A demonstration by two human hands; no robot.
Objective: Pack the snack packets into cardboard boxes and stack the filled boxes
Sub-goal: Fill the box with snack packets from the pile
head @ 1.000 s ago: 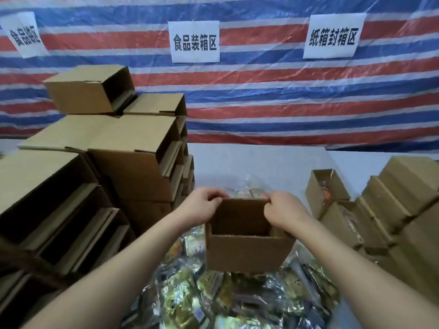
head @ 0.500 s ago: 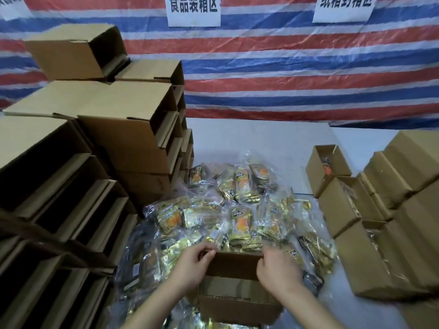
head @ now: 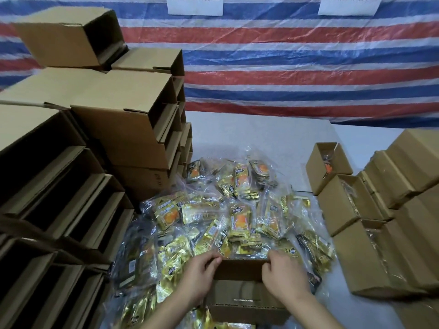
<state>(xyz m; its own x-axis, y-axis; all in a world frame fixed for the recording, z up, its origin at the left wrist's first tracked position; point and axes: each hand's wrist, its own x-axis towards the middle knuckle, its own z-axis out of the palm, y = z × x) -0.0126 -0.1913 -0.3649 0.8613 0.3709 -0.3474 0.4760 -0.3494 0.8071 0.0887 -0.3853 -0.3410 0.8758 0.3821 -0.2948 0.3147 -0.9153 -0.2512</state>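
Observation:
A small open cardboard box [head: 242, 293] sits low in the middle, on a heap of gold and orange snack packets [head: 237, 210] in clear bags. My left hand [head: 199, 274] grips the box's far left corner, fingers curled over the rim. My right hand [head: 282, 274] grips the far right corner the same way. The box's inside shows brown flaps and no packets that I can make out.
Stacks of empty open cardboard boxes [head: 95, 143] fill the left side. Boxes holding packets [head: 344, 205] stand in rows at the right, with closed ones behind [head: 408, 162]. A white tabletop [head: 261, 131] runs back to a striped tarp wall [head: 285, 67].
The box and both hands have come down from chest height onto the packet heap near me. The view has tilted downward, revealing the whole heap.

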